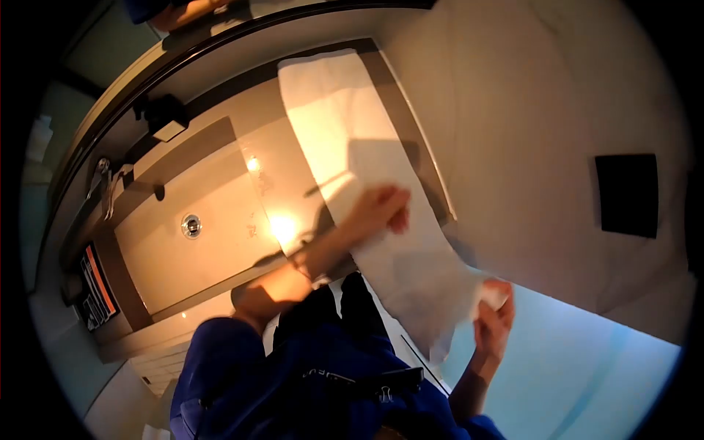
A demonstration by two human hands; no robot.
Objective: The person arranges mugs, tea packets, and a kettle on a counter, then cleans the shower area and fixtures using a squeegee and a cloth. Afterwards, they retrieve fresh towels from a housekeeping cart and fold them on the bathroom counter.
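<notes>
A long white towel (330, 110) lies spread from the back of the counter towards its front right edge. My left hand (381, 209) is over the middle of the towel; motion blurs its fingers, which look curled, and whether they touch the cloth is unclear. At the front right corner of the towel, my right hand (495, 315) has its fingers closed on the bunched white fabric. The near end of the cloth hangs down past the counter edge.
Left of the towel is a shallow sink basin (169, 257) with a round drain (191, 226). A faucet (103, 165), a dark box-shaped item (165, 117) and an orange-and-black printed item (99, 282) are farther left. A black panel (627, 195) is on the right wall.
</notes>
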